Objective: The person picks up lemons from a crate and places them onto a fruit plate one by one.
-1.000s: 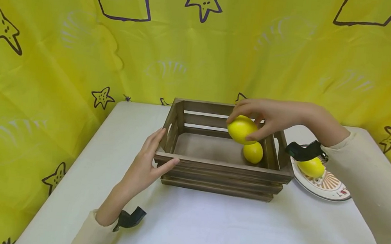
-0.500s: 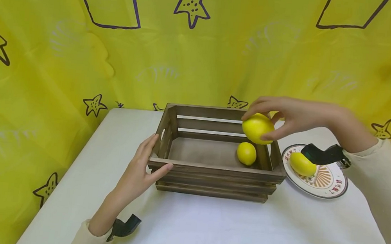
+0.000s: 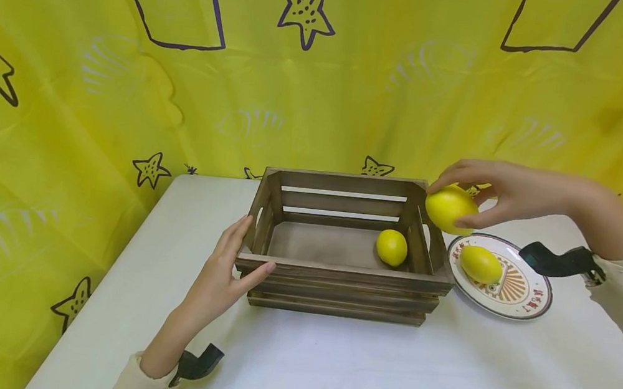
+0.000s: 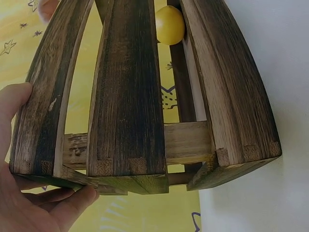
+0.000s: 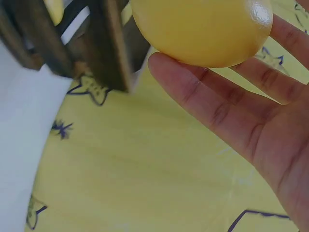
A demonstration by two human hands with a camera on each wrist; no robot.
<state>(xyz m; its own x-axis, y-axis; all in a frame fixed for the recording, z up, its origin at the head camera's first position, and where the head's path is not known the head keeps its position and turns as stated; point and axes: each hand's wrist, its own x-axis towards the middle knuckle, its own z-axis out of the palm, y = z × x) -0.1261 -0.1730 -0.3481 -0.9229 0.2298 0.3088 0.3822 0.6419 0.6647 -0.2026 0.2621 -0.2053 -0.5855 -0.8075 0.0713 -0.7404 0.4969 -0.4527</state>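
Observation:
My right hand point(image 3: 506, 191) pinches a lemon point(image 3: 451, 209) between thumb and fingers, held in the air by the crate's right end, in front of and above the plate. In the right wrist view the lemon point(image 5: 203, 29) rests against my fingers. My left hand point(image 3: 219, 273) holds the near left corner of the brown slatted wooden crate point(image 3: 337, 279), thumb on the front top slat and fingers at the left end; the left wrist view shows the thumb and fingers around that slat. Inside the crate, toward its right end, lies another lemon point(image 3: 392, 248).
A round white plate point(image 3: 527, 290) with a printed rim stands right of the crate, bearing a third lemon point(image 3: 481, 265). White cloth covers the table point(image 3: 329, 365). A yellow patterned curtain point(image 3: 321, 95) hangs behind and at the left.
My right hand has carried its lemon rightward, from above the crate out past its right end. The left hand keeps its place on the crate. The head view has shifted slightly.

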